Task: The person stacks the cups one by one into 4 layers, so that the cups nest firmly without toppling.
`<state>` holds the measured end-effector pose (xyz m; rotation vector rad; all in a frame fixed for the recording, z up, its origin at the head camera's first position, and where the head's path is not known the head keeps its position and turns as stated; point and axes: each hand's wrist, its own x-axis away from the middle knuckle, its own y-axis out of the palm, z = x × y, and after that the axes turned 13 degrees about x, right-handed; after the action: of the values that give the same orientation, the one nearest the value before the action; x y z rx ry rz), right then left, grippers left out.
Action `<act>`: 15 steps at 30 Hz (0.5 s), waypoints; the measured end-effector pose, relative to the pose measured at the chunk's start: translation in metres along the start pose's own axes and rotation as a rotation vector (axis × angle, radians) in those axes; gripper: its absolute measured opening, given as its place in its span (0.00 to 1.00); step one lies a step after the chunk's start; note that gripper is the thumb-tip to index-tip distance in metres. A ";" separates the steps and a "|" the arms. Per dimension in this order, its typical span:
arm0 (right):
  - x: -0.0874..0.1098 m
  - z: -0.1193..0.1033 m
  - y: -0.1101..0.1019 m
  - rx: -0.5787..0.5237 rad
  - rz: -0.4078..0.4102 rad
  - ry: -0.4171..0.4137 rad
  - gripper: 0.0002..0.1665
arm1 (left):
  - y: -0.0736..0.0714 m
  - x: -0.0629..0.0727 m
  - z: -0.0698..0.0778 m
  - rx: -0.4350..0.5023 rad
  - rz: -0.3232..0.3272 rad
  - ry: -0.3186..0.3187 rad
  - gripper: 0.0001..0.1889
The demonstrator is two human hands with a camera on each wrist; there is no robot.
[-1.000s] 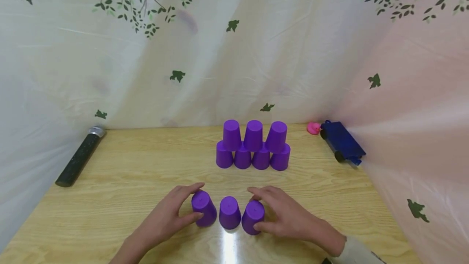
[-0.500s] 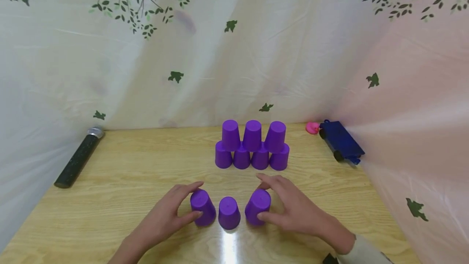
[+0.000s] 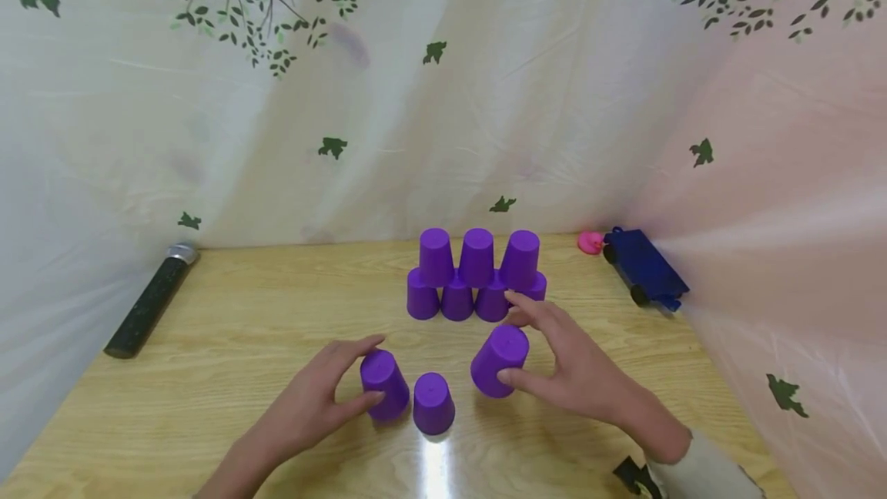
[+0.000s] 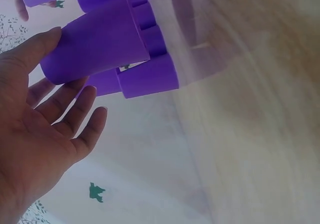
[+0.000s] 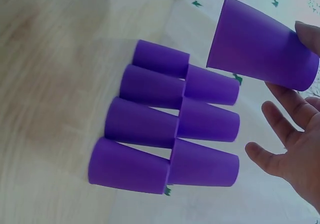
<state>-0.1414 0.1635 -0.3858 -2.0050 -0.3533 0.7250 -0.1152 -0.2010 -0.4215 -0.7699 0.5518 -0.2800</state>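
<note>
our left hand [image 3: 322, 387] and right hand [image 3: 578, 372], fingers cup-wide, are pinching the probably light left cup [image 3: 383, 377] and right cup [image 3: 495, 362] high.

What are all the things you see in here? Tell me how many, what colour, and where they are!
Table: 1, light wood brown, lower half of the head view
Stacked cups: 7, purple, towards the table's back, four below and three on top
Left cup: 1, purple, in the left hand
Middle cup: 1, purple, upside down between the hands
Right cup: 1, purple, in the right hand
Microphone: 1, black and silver, far left
Toy duck: 1, pink, back right
Toy vehicle: 1, dark blue, beside the duck
Sheeting: count unclear, whitish with green leaves, behind and beside the table
Black object: 1, black, near the sleeve, unclear what
Sleeve: 1, pale, right arm
Hands: 2, each holding a cup
</note>
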 end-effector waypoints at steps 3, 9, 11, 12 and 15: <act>-0.003 0.001 -0.004 -0.004 0.037 -0.013 0.56 | -0.003 -0.004 0.002 0.003 0.002 0.024 0.39; -0.009 0.003 -0.012 0.020 0.103 -0.044 0.58 | -0.010 -0.014 0.007 0.015 -0.003 0.075 0.37; -0.011 0.003 -0.015 0.013 0.102 -0.031 0.58 | -0.013 -0.018 0.008 0.013 -0.007 0.090 0.37; -0.012 0.003 -0.017 0.006 0.099 -0.022 0.58 | -0.015 -0.020 0.009 0.010 -0.007 0.099 0.37; -0.016 0.002 -0.021 -0.011 0.097 -0.010 0.57 | -0.022 -0.027 0.013 0.004 -0.005 0.113 0.37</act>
<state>-0.1548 0.1675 -0.3627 -2.0410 -0.2680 0.7959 -0.1308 -0.1966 -0.3882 -0.7549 0.6553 -0.3304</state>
